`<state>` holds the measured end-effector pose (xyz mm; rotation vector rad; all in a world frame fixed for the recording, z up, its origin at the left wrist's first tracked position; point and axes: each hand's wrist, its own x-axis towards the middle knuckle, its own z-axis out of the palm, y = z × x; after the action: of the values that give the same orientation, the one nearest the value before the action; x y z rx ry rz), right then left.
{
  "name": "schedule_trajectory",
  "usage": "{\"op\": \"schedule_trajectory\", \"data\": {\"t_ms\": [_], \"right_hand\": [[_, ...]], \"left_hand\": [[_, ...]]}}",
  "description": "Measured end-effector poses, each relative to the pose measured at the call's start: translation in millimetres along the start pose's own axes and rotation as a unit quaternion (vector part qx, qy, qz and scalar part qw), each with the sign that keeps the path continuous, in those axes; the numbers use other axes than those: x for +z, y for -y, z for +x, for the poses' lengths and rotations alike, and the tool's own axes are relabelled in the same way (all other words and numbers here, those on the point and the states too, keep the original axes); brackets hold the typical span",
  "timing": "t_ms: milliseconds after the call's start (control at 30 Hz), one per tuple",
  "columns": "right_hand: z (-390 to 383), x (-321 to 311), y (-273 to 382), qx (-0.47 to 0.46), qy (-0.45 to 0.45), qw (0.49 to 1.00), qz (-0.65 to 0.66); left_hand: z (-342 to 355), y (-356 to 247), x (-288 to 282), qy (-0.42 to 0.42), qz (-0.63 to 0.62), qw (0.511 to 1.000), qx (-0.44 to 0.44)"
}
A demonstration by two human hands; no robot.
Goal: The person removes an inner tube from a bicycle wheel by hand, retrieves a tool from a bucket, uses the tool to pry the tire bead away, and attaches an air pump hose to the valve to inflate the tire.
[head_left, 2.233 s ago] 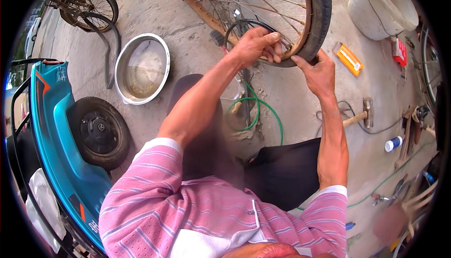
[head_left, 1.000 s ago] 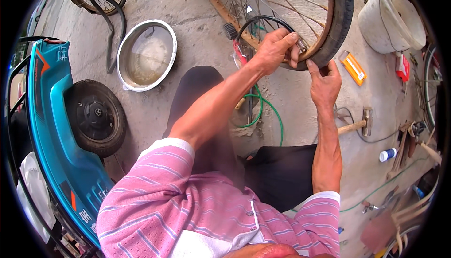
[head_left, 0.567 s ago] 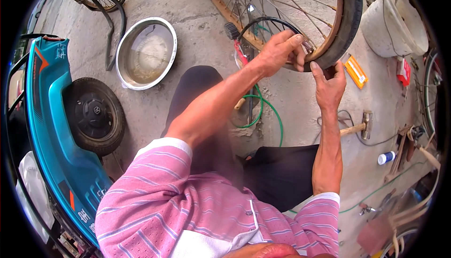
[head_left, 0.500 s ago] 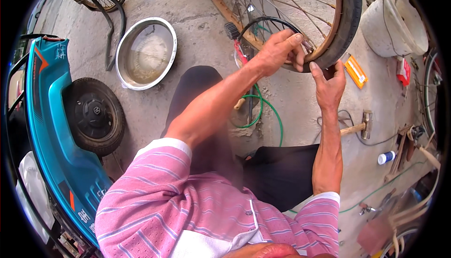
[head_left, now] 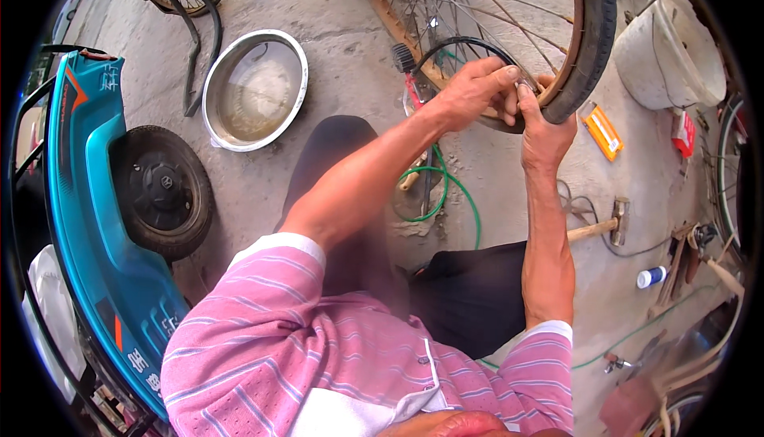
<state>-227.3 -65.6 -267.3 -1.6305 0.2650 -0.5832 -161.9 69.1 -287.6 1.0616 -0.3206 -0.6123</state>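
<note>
A rusty-rimmed bicycle wheel [head_left: 593, 47] is upright at the top, with a black hose [head_left: 452, 41] curving to the lower part of its rim. My left hand [head_left: 480, 91] is closed around the hose's end at the rim, its metal fitting mostly hidden by the fingers. My right hand [head_left: 543, 122] grips the tyre and rim just to the right, its thumb raised to the fitting beside my left thumb. A pump with a gauge [head_left: 403, 57] and red body stands behind my hands, above looped green hose [head_left: 469, 202].
A steel basin of water [head_left: 208, 99] and a turquoise scooter [head_left: 87, 166] are at my left, a black tube [head_left: 216, 27] beyond. At my right are a white bucket [head_left: 660, 51], orange pack [head_left: 601, 130], red box [head_left: 684, 130], hammer [head_left: 618, 222], small bottle [head_left: 650, 277] and scattered tools.
My right thumb has moved up and left from the tyre's outer edge onto the rim by the fitting. My left hand stays at the hose's end, slightly lower in view.
</note>
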Motion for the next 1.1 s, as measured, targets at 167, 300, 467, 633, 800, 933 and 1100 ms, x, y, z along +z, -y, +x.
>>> {"op": "schedule_trajectory", "data": {"t_ms": [167, 300, 467, 633, 800, 933, 1100], "right_hand": [[-2, -2, -5, 0.05, -0.006, 0.999, 0.005], [-2, -9, -13, 0.058, 0.007, 0.998, -0.026], [-5, -7, -16, 0.056, 0.018, 0.998, -0.027], [-1, -8, -22, 0.021, 0.015, 0.999, -0.046], [-3, -5, -18, 0.02, 0.011, 0.999, -0.036], [-5, -7, -21, 0.021, 0.005, 0.999, -0.033], [-4, -4, -20, 0.012, 0.012, 1.0, -0.016]], "left_hand": [[1, -2, -1, -0.018, 0.005, 1.0, -0.025], [1, -5, 1, -0.028, 0.025, 0.999, -0.039], [-5, -7, -9, -0.021, -0.029, 0.994, -0.101], [-28, -25, -72, -0.062, -0.067, 0.986, -0.141], [-34, 28, -140, -0.299, 0.148, 0.915, -0.228], [-31, 104, -162, -0.338, 0.305, 0.836, -0.307], [-20, 165, -188, -0.355, 0.19, 0.847, -0.347]]}}
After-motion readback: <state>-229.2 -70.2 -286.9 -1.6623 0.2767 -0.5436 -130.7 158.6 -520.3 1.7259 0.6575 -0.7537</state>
